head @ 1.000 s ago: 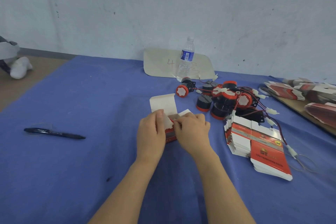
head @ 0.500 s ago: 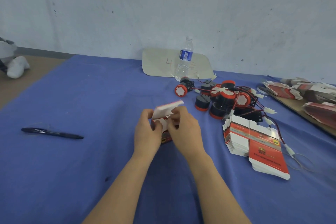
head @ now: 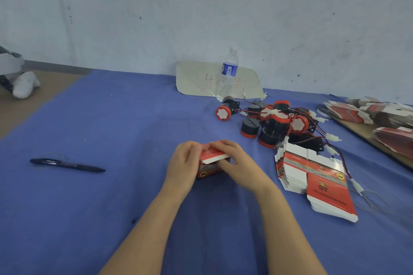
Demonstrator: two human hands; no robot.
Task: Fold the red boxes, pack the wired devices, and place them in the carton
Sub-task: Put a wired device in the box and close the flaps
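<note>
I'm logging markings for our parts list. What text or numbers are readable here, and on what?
"4": red handwriting on the cream card; a second mark beside it is unreadable.
"ST": on the top flat red box; lines below blurred.
Unreadable print: bottle label, pen, held red box.

Pale, scuffed wall [head: 201, 6] up behind the blue-covered table [head: 111, 207], brown floor [head: 33, 100] showing far left, light flat and even.
</note>
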